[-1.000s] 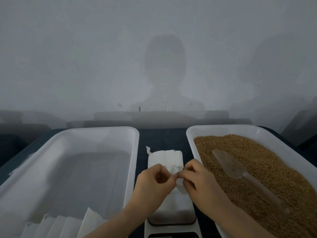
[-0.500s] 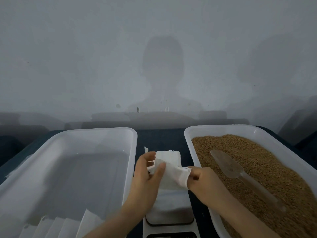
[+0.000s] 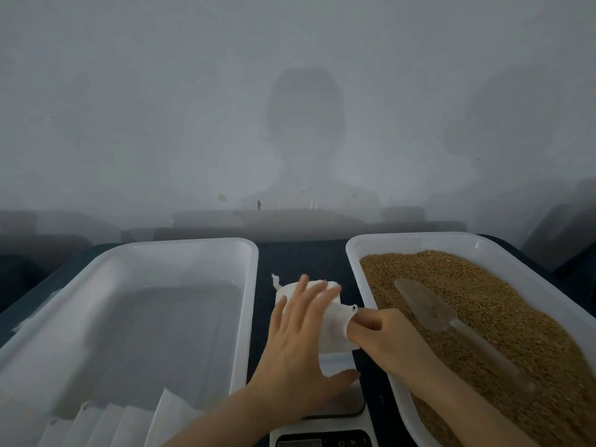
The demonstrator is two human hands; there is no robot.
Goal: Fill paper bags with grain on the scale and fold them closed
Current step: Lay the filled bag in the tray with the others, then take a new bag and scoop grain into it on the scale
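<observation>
A white paper bag [image 3: 333,330] lies on the scale [image 3: 351,404] between two trays. My left hand [image 3: 300,353] lies flat over the bag's left side, fingers straight and spread, thumb near the bag's lower edge. My right hand [image 3: 383,340] has its fingers pushed into the bag's open end at the right, so those fingers are hidden by paper. A second folded white bag [image 3: 287,287] sits on the dark table just beyond. Brown grain [image 3: 503,324] fills the right tray [image 3: 354,253], and a clear plastic scoop [image 3: 432,311] rests on it.
An empty white tray [image 3: 193,250] stands at the left, with several flat paper bags [image 3: 113,424] stacked at its near end. The scale's display [image 3: 322,441] is at the bottom edge. A grey wall rises behind the dark table [image 3: 303,256].
Both hands pinched the bag's edge a second ago. Since then the left hand has opened flat onto the bag, and the right hand has pushed its fingers into the bag's mouth.
</observation>
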